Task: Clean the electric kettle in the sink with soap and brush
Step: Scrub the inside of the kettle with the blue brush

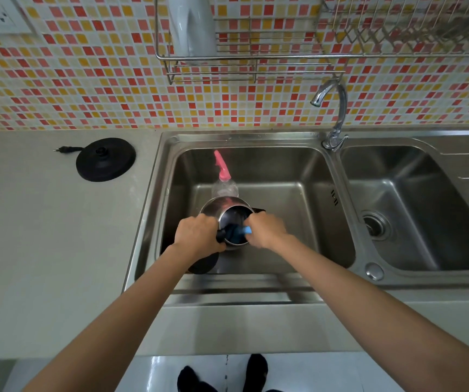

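A steel electric kettle stands in the left sink basin with its lid open and its dark inside showing. My left hand grips its black handle on the near left side. My right hand is closed on a brush with a blue handle, whose dark head reaches into the kettle's mouth. Just behind the kettle stands a clear soap bottle with a pink top.
The kettle's black power base with its plug lies on the grey counter to the left. A curved tap stands between the two basins. The right basin has a drain. A wire rack hangs on the tiled wall.
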